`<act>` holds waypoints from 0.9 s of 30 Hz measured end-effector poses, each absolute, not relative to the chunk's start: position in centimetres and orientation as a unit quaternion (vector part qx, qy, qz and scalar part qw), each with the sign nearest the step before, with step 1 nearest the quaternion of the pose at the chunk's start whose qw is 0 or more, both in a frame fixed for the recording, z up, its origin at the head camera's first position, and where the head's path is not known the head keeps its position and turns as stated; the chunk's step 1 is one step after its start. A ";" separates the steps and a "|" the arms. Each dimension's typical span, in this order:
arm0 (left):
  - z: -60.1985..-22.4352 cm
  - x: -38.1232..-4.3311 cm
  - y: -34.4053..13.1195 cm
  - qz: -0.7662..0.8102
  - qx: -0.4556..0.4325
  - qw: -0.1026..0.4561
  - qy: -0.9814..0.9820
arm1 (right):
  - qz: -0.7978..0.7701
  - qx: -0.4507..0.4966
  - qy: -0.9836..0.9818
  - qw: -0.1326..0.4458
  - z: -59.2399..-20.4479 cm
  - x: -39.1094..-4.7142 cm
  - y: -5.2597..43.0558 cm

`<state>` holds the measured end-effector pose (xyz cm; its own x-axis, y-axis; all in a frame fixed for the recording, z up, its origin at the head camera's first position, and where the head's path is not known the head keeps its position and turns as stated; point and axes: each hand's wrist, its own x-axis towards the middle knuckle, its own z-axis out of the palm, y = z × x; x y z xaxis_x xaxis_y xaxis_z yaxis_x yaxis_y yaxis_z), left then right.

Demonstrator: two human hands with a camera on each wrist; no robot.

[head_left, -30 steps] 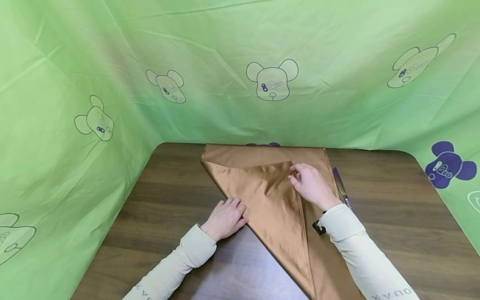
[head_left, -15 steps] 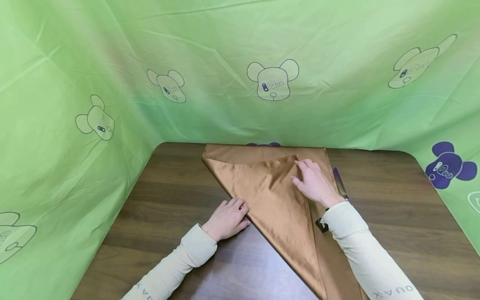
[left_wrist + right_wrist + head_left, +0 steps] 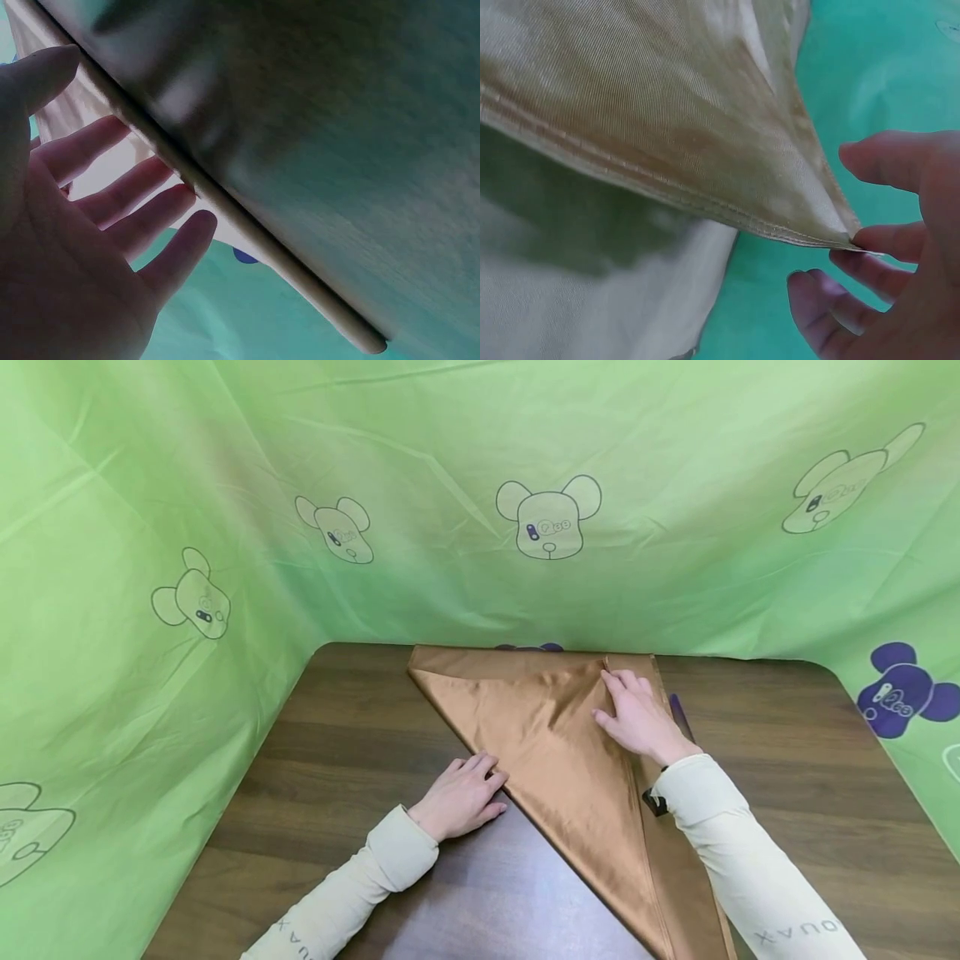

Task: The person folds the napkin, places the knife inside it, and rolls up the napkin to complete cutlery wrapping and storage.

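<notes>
A shiny brown satin cloth (image 3: 540,727) lies on the table with one layer folded diagonally over another, its slanted fold running down to the lower right. My left hand (image 3: 461,793) rests at this fold, fingertips on the cloth edge. Lightly bent fingers (image 3: 154,217) touch the rolled fold in the left wrist view. At the top right of the flap, my right hand (image 3: 637,714) holds the cloth's corner. The right wrist view shows that stitched corner (image 3: 832,238) pinched between two fingers, while the thumb stands apart.
A slim purple item (image 3: 678,717) lies right of the cloth, partly hidden by the right forearm. The wooden table (image 3: 322,760) has rounded back corners. Green fabric (image 3: 427,585) printed with bear heads hangs behind and at both sides.
My right hand has drawn the cloth corner away toward the back and right, and the flap has spread with it. My left hand has stayed at the fold, shifting slightly right.
</notes>
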<state>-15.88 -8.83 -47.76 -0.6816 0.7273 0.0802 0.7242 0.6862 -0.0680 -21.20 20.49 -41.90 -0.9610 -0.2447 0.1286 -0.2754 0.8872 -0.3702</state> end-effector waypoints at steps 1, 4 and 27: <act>-47.8 -15.9 -8.8 0.017 -0.396 0.049 -0.917 | 0.196 0.133 -0.971 0.039 -41.8 -21.2 20.6; -47.8 -15.9 -8.6 0.019 -0.397 0.042 -0.917 | 0.197 0.129 -0.971 0.037 -41.6 -21.3 21.0; -47.7 -16.3 -7.4 0.017 -0.399 0.009 -0.917 | 0.194 0.109 -0.973 0.062 -40.0 -22.0 23.1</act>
